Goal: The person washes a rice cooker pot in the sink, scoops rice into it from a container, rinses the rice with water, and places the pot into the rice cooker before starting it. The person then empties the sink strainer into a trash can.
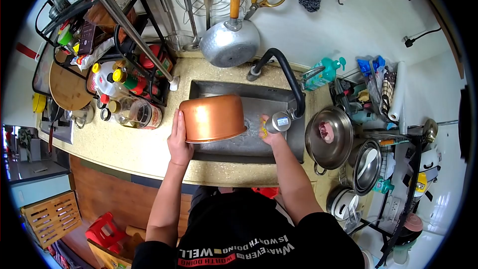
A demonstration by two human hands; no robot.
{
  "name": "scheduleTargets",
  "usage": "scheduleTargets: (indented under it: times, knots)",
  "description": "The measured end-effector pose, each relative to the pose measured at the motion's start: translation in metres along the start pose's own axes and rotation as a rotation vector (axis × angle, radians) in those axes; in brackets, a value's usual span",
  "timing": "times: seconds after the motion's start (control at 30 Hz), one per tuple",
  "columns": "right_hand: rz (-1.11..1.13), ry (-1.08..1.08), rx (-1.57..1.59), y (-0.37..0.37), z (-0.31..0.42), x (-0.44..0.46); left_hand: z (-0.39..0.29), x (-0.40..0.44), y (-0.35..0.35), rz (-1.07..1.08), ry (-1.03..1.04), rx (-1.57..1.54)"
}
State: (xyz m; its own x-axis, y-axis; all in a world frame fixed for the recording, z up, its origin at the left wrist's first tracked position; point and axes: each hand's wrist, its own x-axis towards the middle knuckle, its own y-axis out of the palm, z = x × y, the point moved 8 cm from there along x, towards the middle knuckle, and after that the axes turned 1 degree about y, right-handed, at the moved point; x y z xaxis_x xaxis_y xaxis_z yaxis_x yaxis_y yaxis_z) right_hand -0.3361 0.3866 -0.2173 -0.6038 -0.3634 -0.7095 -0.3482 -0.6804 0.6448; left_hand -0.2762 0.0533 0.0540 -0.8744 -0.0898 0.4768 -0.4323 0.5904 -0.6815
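Observation:
My left hand (pixel 179 142) grips the left side of a copper-coloured round pot (pixel 211 118), with no handle showing. The pot is tilted over the left half of the grey sink (pixel 234 153), its opening turned away from view. Under the silver head of the black faucet (pixel 283 121), my right hand (pixel 271 137) is closed around a small yellow sponge-like piece (pixel 264 127). The faucet head partly hides those fingers. Splashing water shows on the sink bottom between pot and right hand.
Right of the sink, a steel pan (pixel 318 152) holds a piece of raw meat (pixel 326 132); a steel bowl (pixel 366 177) sits beside it. Behind stand a teal soap bottle (pixel 326 73) and a hanging saucepan (pixel 230 45). Bottles and a black rack (pixel 142 35) occupy the left.

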Motion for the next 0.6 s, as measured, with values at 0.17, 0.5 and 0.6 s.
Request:
scheduleTargets:
  times: [0.17,0.5,0.6]
  knots:
    - [-0.146,-0.103,-0.057,0.006,0.014,-0.009,-0.002,-0.008,-0.001,-0.012,0.021,0.017]
    - [-0.478,-0.572,-1.313,0.013,0.094,-0.036,-0.004,-0.016,-0.008,-0.006,0.029,0.044]
    - [-0.398,-0.746,-1.476,0.016,0.114,-0.034,-0.005,-0.018,-0.011,-0.043,0.083,0.096]
